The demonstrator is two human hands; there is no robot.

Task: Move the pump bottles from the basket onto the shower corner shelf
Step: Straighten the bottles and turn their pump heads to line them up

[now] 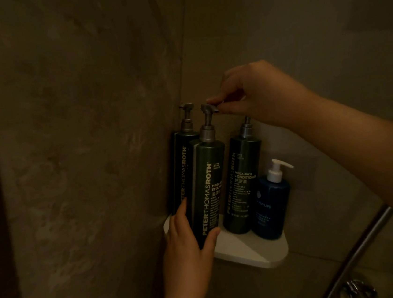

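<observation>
We are steadying the tall dark-green plastic shampoo pump bottle on the white corner shelf, left hand wrapping its slick, probably heavy base, right hand pinching the pump nozzle.

The dark green corner bottle, conditioner bottle and shorter blue bottle are standing upright on the white corner shelf, while the matching shampoo bottle is leaning slightly at its front left edge.

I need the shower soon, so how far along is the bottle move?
Conditioner bottle, rear dark bottle and blue bottle stand on the shelf. Left hand grips the shampoo bottle, right hand pinches its pump. Basket is out of view; what's left is unclear.
</observation>
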